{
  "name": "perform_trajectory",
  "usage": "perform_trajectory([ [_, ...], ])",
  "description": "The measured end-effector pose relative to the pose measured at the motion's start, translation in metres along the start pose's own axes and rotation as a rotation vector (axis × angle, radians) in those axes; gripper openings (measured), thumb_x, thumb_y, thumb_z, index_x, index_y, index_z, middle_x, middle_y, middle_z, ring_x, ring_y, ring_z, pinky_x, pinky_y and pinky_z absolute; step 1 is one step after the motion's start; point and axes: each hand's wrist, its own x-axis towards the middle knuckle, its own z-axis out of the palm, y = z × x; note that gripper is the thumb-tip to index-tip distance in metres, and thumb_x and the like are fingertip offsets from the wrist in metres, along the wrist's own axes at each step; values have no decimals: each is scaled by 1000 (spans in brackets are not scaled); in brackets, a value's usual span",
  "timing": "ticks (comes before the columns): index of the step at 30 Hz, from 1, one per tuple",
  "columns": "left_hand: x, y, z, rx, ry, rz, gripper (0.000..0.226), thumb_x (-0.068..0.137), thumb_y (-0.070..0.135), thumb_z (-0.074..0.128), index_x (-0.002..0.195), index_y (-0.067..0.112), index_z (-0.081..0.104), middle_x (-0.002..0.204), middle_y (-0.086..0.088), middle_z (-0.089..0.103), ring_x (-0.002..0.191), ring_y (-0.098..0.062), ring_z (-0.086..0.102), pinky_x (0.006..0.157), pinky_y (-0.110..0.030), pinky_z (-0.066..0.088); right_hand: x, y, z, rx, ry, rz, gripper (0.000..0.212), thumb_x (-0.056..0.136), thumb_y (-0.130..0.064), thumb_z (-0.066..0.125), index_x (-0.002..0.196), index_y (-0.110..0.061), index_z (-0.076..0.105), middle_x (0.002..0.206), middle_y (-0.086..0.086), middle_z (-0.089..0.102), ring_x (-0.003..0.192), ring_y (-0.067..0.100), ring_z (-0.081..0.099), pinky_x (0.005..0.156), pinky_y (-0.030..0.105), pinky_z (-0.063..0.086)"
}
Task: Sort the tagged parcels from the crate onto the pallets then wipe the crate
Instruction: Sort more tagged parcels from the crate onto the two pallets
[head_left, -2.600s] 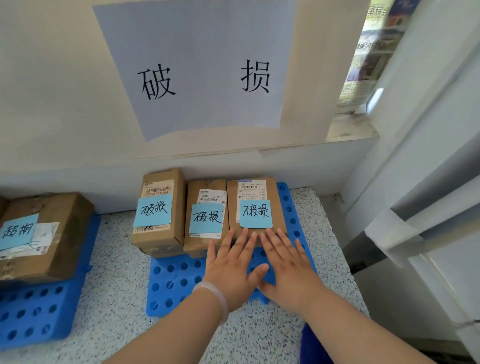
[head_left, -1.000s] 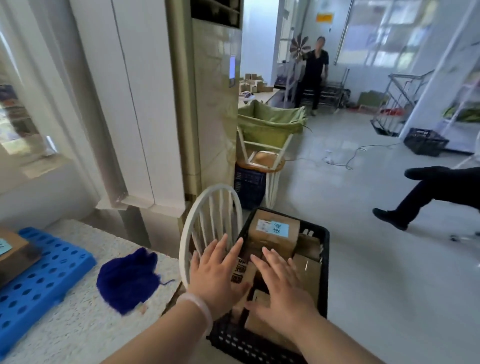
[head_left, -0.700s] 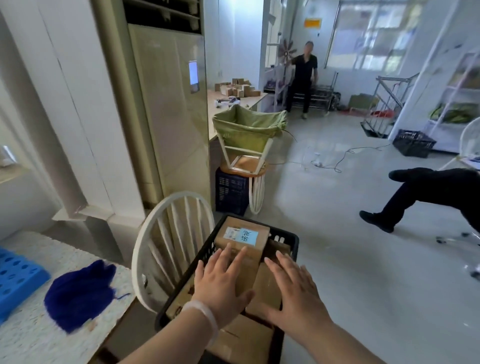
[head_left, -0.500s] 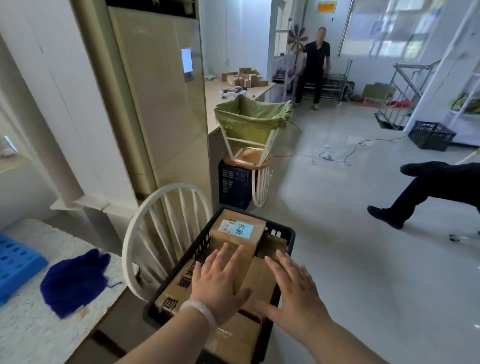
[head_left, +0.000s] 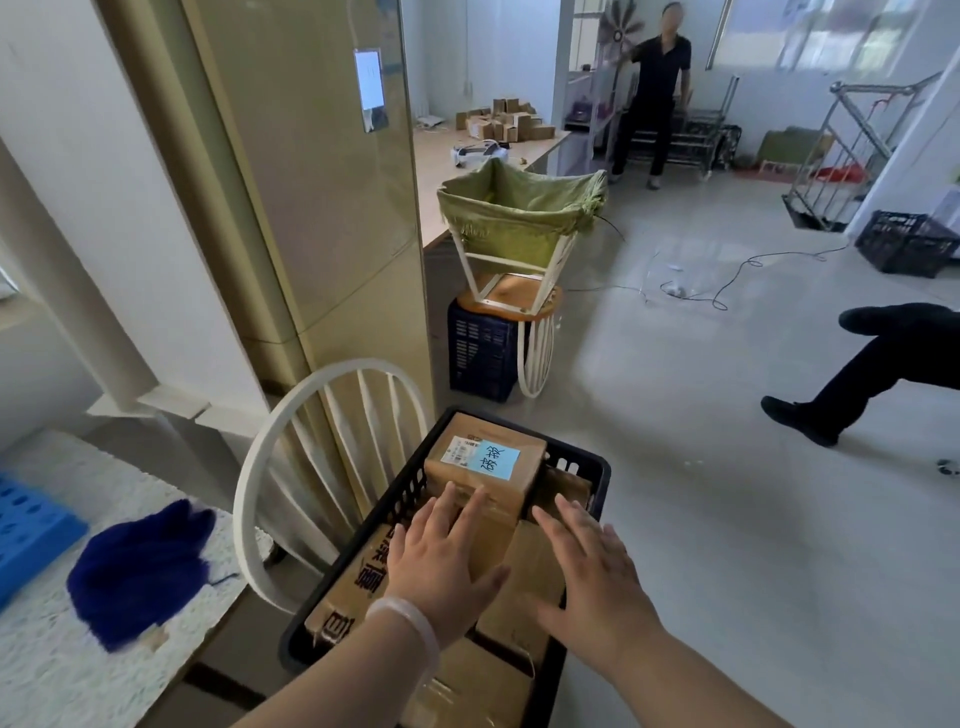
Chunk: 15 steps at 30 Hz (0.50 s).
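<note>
reaching over the black crate, i held my left hand and right hand flat, fingers spread and gripping nothing, just short of the tagged parcel at the crate's far end, presumably to flank and lift it.

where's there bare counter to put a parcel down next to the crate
Two bare patches on the speckled counter: a wide one on the near side of the blue cloth, and a smaller one beyond it, bordered by the blue pallet and the counter's far edge. The crate is crowded: parcels cover its whole floor.
</note>
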Motion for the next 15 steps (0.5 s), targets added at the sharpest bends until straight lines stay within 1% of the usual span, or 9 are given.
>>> perform_trajectory([
  [3, 20, -10, 2, -19, -26, 5, 84, 92, 65, 45, 151, 47, -13, 164, 9, -13, 152, -20, -7, 121, -49, -3, 17, 0, 4, -9, -32, 51, 91, 88, -63, 54, 151, -46, -9, 161, -13, -20, 149, 16, -16, 117, 39, -7],
  [6, 43, -19, 4, -55, -33, 7, 84, 93, 64, 45, 152, 46, -11, 164, 10, -11, 152, -19, -5, 121, -49, -2, 35, -1, 3, -18, -47, 89, 90, 87, -65, 52, 151, -46, -9, 161, -13, -20, 149, 16, -16, 121, 42, -2],
  [9, 60, -25, 10, -72, -60, 8, 84, 93, 64, 45, 152, 47, -11, 164, 11, -10, 152, -19, -5, 121, -49, -2, 51, -5, 7, -11, -43, 136, 90, 87, -67, 51, 151, -46, -8, 161, -13, -18, 150, 17, -14, 120, 42, 0],
  [11, 70, -30, 15, -83, -78, 4, 83, 93, 64, 45, 152, 47, -11, 164, 10, -10, 152, -19, -4, 121, -48, -2, 57, -9, 13, -6, -82, 147, 88, 88, -65, 52, 151, -46, -7, 161, -14, -18, 149, 17, -14, 119, 42, -1],
  [15, 82, -34, 21, -132, -109, -36, 83, 93, 62, 47, 152, 48, -10, 165, 10, -9, 152, -19, -2, 121, -48, 1, 71, -4, 23, -27, -163, 113, 86, 89, -63, 51, 151, -47, -7, 161, -15, -19, 149, 15, -17, 114, 38, -9],
])
